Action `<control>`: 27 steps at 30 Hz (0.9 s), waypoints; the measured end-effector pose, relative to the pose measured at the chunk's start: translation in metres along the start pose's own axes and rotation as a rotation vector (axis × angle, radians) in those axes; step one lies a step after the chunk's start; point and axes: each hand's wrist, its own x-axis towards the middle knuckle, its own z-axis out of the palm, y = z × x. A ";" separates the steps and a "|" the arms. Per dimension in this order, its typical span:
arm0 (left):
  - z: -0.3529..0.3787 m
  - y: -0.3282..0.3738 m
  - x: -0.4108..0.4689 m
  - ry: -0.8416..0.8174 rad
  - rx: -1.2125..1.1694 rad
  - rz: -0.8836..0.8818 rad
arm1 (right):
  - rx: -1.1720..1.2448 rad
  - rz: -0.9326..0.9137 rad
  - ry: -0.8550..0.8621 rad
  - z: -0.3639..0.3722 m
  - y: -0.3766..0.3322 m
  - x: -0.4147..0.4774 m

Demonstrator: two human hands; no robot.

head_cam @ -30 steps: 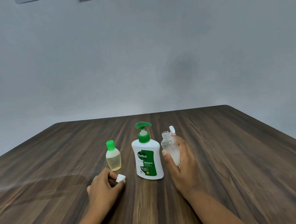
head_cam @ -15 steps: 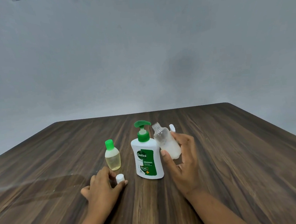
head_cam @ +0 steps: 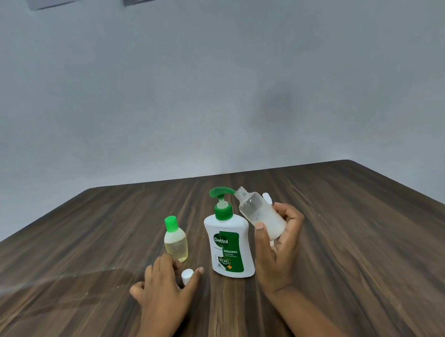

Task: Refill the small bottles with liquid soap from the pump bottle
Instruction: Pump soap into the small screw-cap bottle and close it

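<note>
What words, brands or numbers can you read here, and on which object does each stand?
"Dettol": pump bottle, label top.
"ORIGINAL": same label, below the brand.
"99.99%": same label, lower down.
Remaining small print on the label: too blurred to read.
Both small bottles: no text visible.

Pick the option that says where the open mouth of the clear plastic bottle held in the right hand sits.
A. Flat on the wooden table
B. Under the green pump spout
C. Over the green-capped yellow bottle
B: the right hand tilts the clear plastic bottle, bringing its uncapped mouth right at the tip of the green pump spout.
</note>
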 end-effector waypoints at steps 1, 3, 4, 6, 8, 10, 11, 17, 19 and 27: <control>-0.001 0.000 0.000 0.000 -0.007 0.005 | 0.017 -0.003 0.005 0.000 0.003 -0.002; -0.001 -0.001 0.000 0.001 -0.009 0.025 | 0.035 -0.016 0.002 -0.001 0.007 -0.004; -0.002 0.000 0.000 0.015 -0.014 0.047 | 0.032 -0.025 -0.010 -0.001 0.007 -0.004; -0.003 0.003 -0.002 0.079 -0.057 0.121 | 0.019 -0.050 -0.045 -0.002 0.005 -0.004; -0.009 0.011 -0.003 0.168 -0.160 0.191 | 0.016 -0.087 -0.067 -0.002 0.004 -0.005; -0.020 0.025 0.003 0.235 -0.288 0.262 | 0.034 -0.113 -0.062 -0.001 0.004 -0.006; -0.027 0.035 0.009 0.258 -0.357 0.298 | 0.040 -0.118 -0.057 -0.001 0.005 -0.007; -0.058 0.107 0.062 0.176 -0.632 0.210 | 0.040 -0.101 -0.022 -0.001 0.002 -0.008; -0.058 0.125 0.073 0.113 -0.607 0.215 | 0.031 -0.093 0.001 -0.001 0.002 -0.007; -0.047 0.138 0.082 -0.010 -0.687 0.052 | 0.031 -0.067 -0.014 0.000 0.002 -0.008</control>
